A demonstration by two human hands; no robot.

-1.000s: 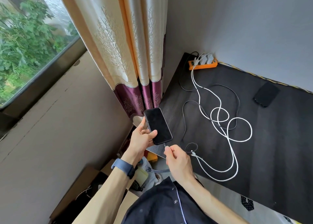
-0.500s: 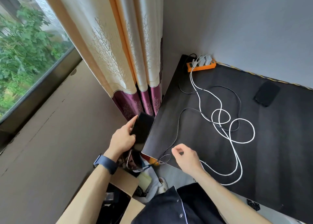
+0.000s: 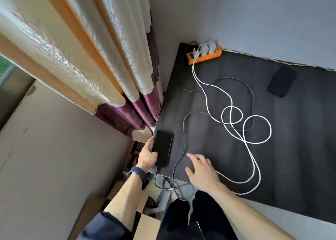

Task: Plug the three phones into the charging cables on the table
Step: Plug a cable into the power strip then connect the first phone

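A black phone [image 3: 162,149] lies flat at the near left corner of the dark table [image 3: 291,158], a dark cable [image 3: 183,130] plugged into its near end and looping off the table edge. My left hand [image 3: 147,155] grips the phone's left side. My right hand [image 3: 201,170] hovers open over the table just right of that cable, above the end of a white cable [image 3: 254,149]. White cables coil across the middle, running from an orange power strip [image 3: 204,55] at the back. A second black phone [image 3: 281,80] lies at the back right, unplugged.
A cream and purple curtain [image 3: 109,67] hangs by the table's left edge. Grey wall stands behind the table. Cardboard boxes [image 3: 145,227] and bags sit on the floor below the near corner.
My left hand brought the plugged phone from beside the table edge down onto the table corner. My right hand let go of the cable and opened over the table.
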